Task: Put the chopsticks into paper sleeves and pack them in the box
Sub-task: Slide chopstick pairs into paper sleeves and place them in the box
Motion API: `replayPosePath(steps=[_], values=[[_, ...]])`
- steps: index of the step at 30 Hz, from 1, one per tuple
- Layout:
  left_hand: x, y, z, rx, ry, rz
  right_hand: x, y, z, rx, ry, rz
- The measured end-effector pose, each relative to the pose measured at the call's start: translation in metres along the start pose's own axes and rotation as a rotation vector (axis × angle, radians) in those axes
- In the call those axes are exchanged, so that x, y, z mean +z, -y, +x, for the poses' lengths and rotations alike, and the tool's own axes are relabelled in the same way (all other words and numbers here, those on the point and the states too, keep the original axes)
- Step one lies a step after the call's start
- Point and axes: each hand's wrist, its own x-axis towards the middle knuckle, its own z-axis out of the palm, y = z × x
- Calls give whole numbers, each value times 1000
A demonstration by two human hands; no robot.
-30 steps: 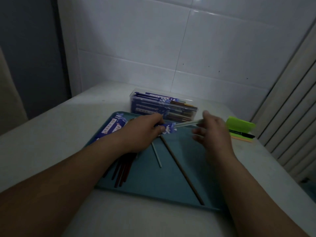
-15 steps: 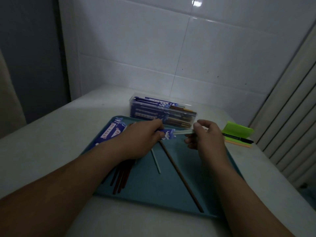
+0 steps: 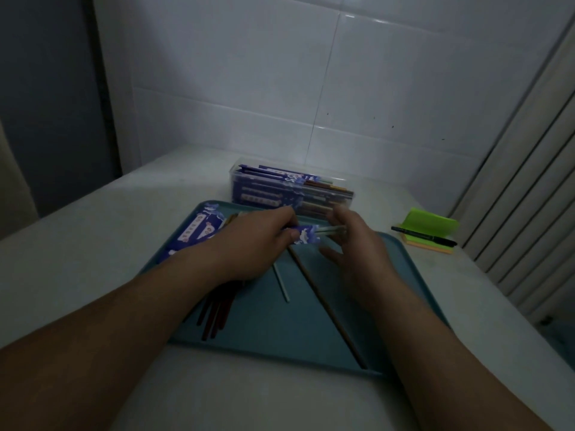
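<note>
Chopsticks (image 3: 329,230), pinched by right hand (image 3: 357,244), slid deeper into sleeve (image 3: 306,238) gripped by left hand (image 3: 258,241).

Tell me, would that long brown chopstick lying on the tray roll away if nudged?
Possibly a little: the brown chopstick looks thin and lies loose on a smooth, flat tray. The tray's raised rim should stop it. It lies dead straight, so it is likely stiff and light to lift.

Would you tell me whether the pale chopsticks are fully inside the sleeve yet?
Only partly in: the chopsticks protrude from the sleeve toward the right hand.
</note>
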Motion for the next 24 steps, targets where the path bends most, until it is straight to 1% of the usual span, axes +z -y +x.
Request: replayPosePath(steps=[3, 9, 12, 14, 18, 20, 24], values=[[0, -1, 0, 8, -3, -14, 1, 3, -4, 24, 79, -19], [-1, -1, 1, 15, 18, 33, -3, 4, -10, 23, 191, -164], [0, 0, -1, 16, 4, 65, -1, 4, -14, -15, 175, -324], [1, -1, -2, 16, -14, 57, 3, 3, -15, -76, 169, -366], [1, -4, -2, 31, -60, 54, 6, 4, -17, -153, 152, -332], [2, -5, 0, 49, -71, 78, 4, 5, -16, -152, 111, -304], [2, 0, 2, 68, -86, 204, 0, 6, -14, -120, 28, -209]])
